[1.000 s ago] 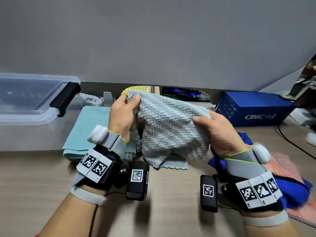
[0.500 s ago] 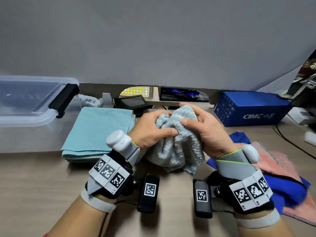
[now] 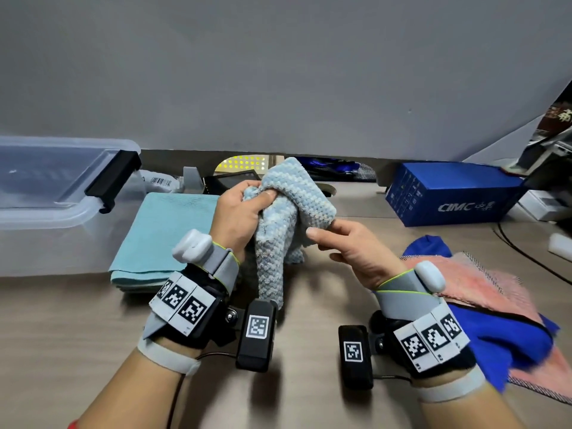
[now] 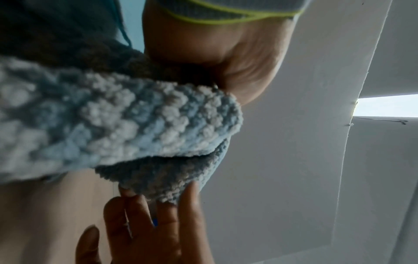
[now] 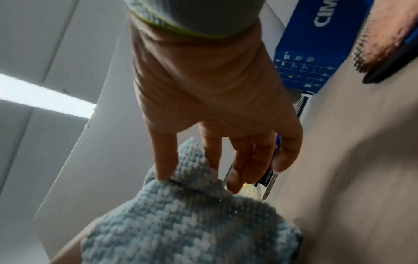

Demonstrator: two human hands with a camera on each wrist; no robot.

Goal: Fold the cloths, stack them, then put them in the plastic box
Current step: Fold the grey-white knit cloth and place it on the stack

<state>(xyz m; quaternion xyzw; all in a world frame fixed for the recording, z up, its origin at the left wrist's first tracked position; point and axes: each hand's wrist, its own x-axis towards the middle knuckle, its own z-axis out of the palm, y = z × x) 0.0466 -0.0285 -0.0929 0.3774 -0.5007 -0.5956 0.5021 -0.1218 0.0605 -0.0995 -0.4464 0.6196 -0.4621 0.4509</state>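
Observation:
A light blue knitted cloth (image 3: 297, 196) hangs bunched above the desk's middle. My left hand (image 3: 260, 196) grips its upper left part, thumb pressed on the front; in the left wrist view the cloth (image 4: 113, 116) runs under the palm. My right hand (image 3: 318, 230) pinches a lower right corner between thumb and forefinger, as the right wrist view shows on the cloth (image 5: 192, 223). A folded teal cloth (image 3: 164, 230) lies flat to the left. The clear plastic box (image 3: 46, 212) stands at far left, its lid on with a black latch (image 3: 114, 178).
A blue cloth (image 3: 495, 345) and a pink cloth (image 3: 483, 286) lie crumpled in a heap at the right. A blue carton (image 3: 448, 196) stands at the back right, with cables beside it. Small devices sit along the grey back wall.
The cloth went from spread wide, to bunched between both hands, to hanging from my left hand. My right hand has slid away to a lower corner.

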